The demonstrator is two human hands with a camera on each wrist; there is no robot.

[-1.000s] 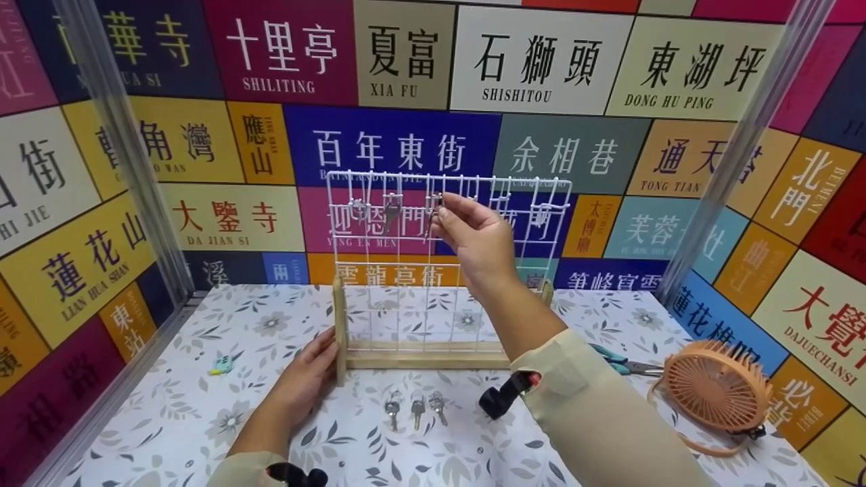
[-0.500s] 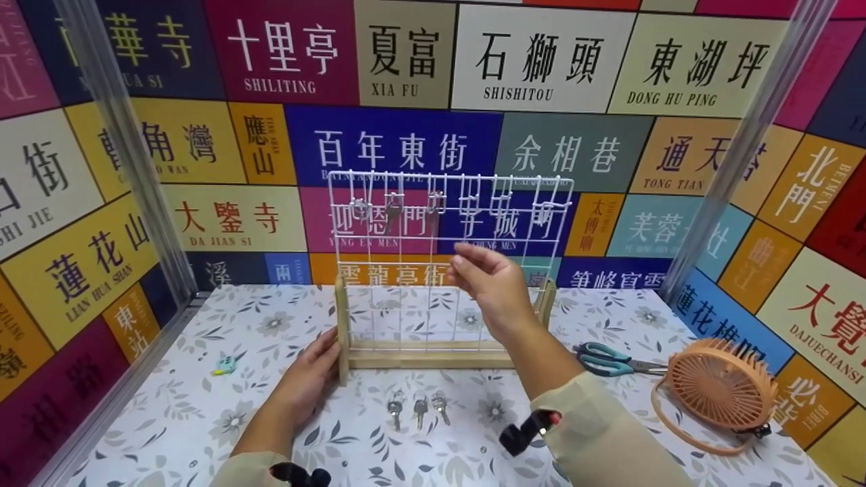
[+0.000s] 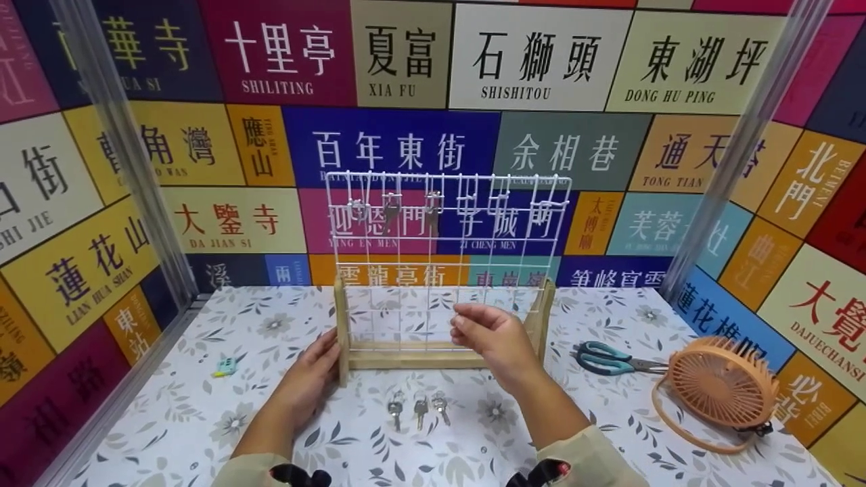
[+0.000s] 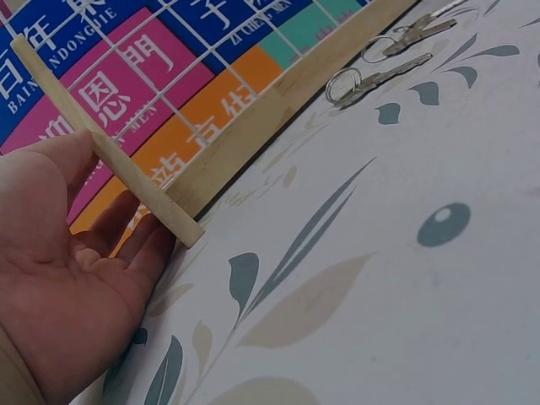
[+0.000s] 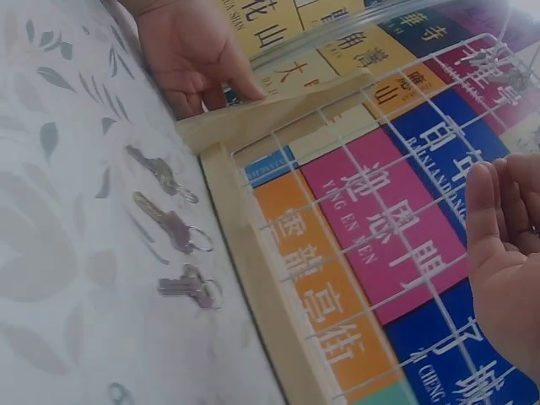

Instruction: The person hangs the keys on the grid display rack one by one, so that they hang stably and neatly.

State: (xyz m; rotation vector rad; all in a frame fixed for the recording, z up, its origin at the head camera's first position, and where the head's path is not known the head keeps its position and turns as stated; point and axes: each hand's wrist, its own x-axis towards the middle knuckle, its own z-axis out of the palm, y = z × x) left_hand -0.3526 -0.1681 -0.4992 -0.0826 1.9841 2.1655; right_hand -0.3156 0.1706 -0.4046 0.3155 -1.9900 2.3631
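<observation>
A white wire grid rack [image 3: 446, 251] stands upright in a wooden base [image 3: 419, 363]. My left hand [image 3: 310, 379] holds its left wooden post [image 4: 110, 152], the thumb on one side and the fingers behind. Several keys hang from hooks along the rack's top, among them a hanging key [image 3: 434, 220] near the middle. Three keys with rings lie in front: a left key [image 3: 396, 411], a middle key [image 3: 420, 408] and a right key [image 3: 440, 408]. My right hand [image 3: 497, 341] hovers before the grid's lower right part, fingers loosely bent, nothing between them.
Teal-handled pliers [image 3: 612, 360] lie right of the rack, beside an orange fan [image 3: 722, 385]. A small teal and yellow item [image 3: 226, 366] lies at the left. The table [image 3: 155, 419] has a floral cover, with sign-covered walls [image 3: 541, 61] close behind and at the sides.
My right hand has let go of the key now hanging near the rack's middle, and has moved down and slightly right. My left hand has stayed on the post.
</observation>
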